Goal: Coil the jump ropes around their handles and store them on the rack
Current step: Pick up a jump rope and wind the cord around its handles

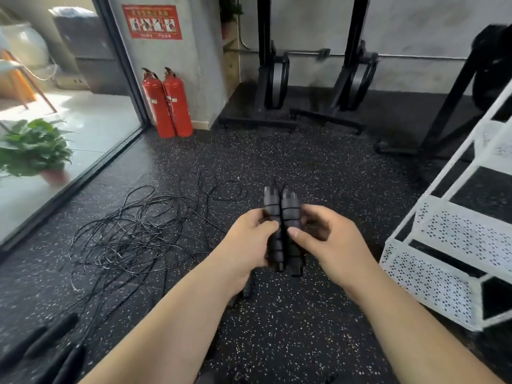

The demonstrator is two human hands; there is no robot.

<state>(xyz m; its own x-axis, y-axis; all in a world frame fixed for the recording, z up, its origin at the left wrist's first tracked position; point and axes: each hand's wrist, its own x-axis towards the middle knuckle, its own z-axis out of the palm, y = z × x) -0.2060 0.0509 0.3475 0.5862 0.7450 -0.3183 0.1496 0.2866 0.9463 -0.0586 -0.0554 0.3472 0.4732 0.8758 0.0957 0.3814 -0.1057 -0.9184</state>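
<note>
Together, left grip [249, 242] and right grip [329, 242] clasp the two handles [291, 214] side by side

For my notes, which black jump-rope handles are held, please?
The ribbed black handle pair, gripped by left hand and right hand; the other handles lie on the floor.
</note>
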